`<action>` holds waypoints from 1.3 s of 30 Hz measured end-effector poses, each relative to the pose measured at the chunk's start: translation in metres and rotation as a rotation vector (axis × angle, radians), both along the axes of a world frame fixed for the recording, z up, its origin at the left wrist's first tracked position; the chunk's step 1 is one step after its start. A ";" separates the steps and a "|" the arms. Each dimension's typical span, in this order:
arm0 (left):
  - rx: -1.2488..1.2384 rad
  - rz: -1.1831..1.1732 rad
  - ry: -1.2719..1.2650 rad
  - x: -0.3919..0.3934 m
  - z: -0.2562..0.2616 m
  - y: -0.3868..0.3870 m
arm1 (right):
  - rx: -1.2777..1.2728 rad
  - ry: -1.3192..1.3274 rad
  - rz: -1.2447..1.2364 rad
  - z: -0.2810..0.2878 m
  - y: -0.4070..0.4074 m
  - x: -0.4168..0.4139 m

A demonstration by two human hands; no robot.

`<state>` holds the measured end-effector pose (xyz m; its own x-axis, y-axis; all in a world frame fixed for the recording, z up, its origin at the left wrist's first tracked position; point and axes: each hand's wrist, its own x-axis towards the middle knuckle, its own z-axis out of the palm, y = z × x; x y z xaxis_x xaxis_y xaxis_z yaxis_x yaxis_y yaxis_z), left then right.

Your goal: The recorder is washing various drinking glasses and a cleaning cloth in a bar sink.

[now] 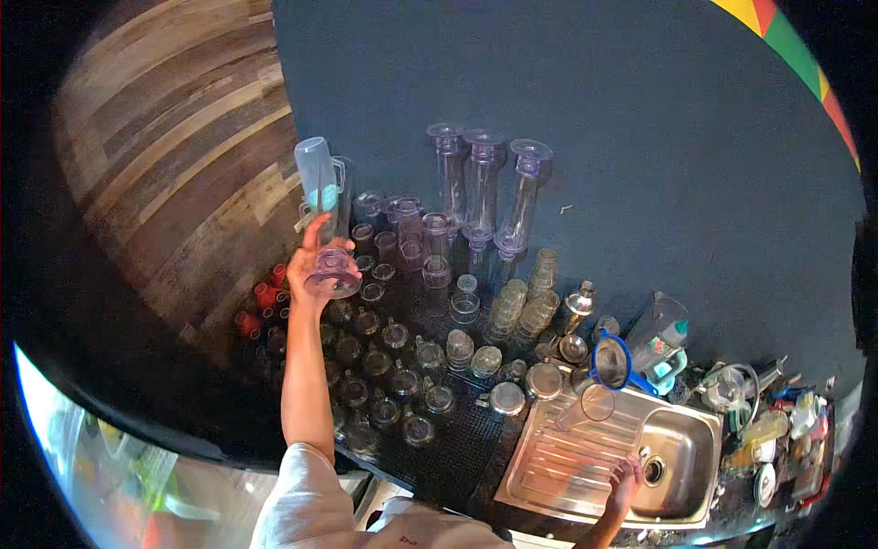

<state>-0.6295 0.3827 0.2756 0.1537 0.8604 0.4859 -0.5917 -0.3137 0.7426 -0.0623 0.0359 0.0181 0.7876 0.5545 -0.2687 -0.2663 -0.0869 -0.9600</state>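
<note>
My left hand reaches out over the back left of the counter. Its fingers are around a clear, purple-tinted footed glass whose round foot faces up. Just beyond it stands an upturned clear plastic jug with a pale blue patch. Similar footed glasses stand inverted to the right of this hand. Low at the right, my right hand hovers by the steel sink, over the divide between drainboard and bowl. Its fingers are loosely curled and apart, with nothing seen in them.
Several glass mugs cover a black mat. Tall clear tubes rise against the dark wall. Stacked tumblers, a cocktail shaker and a blue-rimmed strainer or funnel stand behind the drainboard. A clear glass leans there.
</note>
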 end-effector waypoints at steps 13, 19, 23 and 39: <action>0.148 0.843 0.714 -0.004 0.037 0.037 | -0.006 -0.019 -0.067 0.003 -0.012 -0.011; 0.318 0.881 0.673 -0.020 0.062 0.113 | -0.022 -0.017 -0.101 0.004 -0.005 -0.021; 0.091 0.729 0.693 -0.036 0.086 0.171 | -0.072 0.003 -0.102 0.000 -0.005 -0.027; 0.159 0.955 0.822 -0.050 0.018 0.320 | -0.242 -0.061 -0.144 0.020 -0.039 -0.046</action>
<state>-0.6790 0.7023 0.2932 -0.1887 0.7363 0.6498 0.5339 -0.4785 0.6972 -0.1088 -0.0033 0.0385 0.8723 0.3611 -0.3297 -0.2352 -0.2812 -0.9304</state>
